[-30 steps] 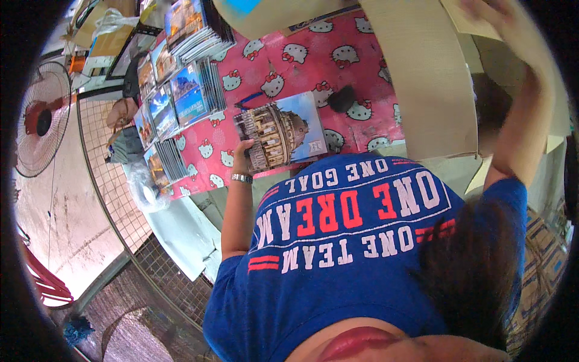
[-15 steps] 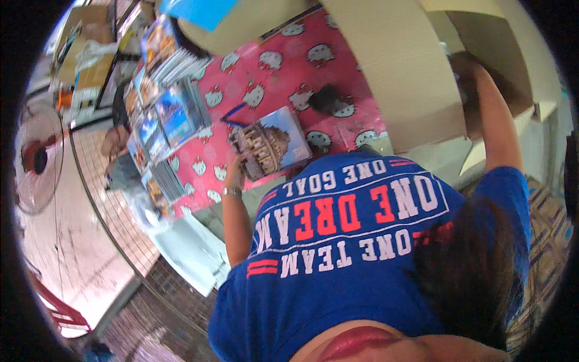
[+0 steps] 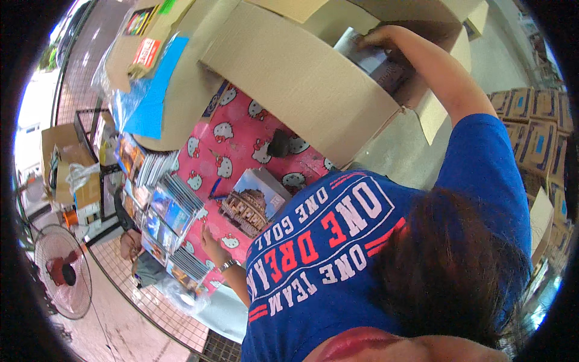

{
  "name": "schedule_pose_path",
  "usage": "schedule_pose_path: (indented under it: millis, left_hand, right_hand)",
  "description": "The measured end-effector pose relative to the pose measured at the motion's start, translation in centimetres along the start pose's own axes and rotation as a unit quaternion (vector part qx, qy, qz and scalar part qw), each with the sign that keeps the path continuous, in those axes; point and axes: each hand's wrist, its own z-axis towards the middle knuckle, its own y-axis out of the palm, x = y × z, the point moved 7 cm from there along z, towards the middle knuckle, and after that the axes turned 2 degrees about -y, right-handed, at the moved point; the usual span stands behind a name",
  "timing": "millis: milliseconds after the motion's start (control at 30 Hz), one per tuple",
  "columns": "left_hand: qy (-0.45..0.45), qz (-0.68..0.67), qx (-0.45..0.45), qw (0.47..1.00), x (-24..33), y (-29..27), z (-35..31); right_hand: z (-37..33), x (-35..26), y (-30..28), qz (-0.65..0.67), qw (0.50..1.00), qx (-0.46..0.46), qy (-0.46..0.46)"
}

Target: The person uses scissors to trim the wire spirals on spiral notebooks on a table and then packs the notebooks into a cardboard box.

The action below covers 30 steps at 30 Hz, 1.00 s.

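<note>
My right hand [image 3: 380,38] reaches over the wall of a large cardboard box [image 3: 301,72]. Its fingers curl over the upper edge of a booklet [image 3: 371,60] with a greyish picture cover, inside the box. My left hand [image 3: 211,242], with a watch at the wrist, is beside the table edge, fingers stretched and holding nothing. Close to it lies a small stack of booklets [image 3: 254,202], the top one showing an old building under a blue sky. Behind that stack a blue pen [image 3: 215,188] rests on the pink patterned tablecloth [image 3: 224,166].
Several stacks of picture booklets [image 3: 172,208] line the table's left side. A dark object [image 3: 280,143] sits by the big box. A blue sheet [image 3: 158,96] hangs at the upper left. A fan [image 3: 60,271] stands at far left, and stacked cartons [image 3: 537,130] at far right.
The view has swung toward the box. My left hand has come away from the booklet stack. My right hand, hidden inside the box before, now shows on a booklet there.
</note>
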Motion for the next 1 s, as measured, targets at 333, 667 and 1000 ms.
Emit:
schedule_pose_path:
  millis: [333,667,1000]
  left_hand:
    - [0.058,0.035,-0.053,0.996,6.6,4.2,-1.9]
    - [0.055,-0.003,-0.082,0.995,5.4,5.6,-2.2]
    - [0.061,-0.024,-0.121,0.99,3.8,6.1,-3.0]
  right_hand:
    - [-3.0,0.7,-2.0,0.186,0.98,0.06,0.022]
    - [3.8,2.0,-3.4,-0.398,0.845,0.052,-0.354]
    - [5.4,4.4,-4.0,0.037,0.984,0.106,-0.139]
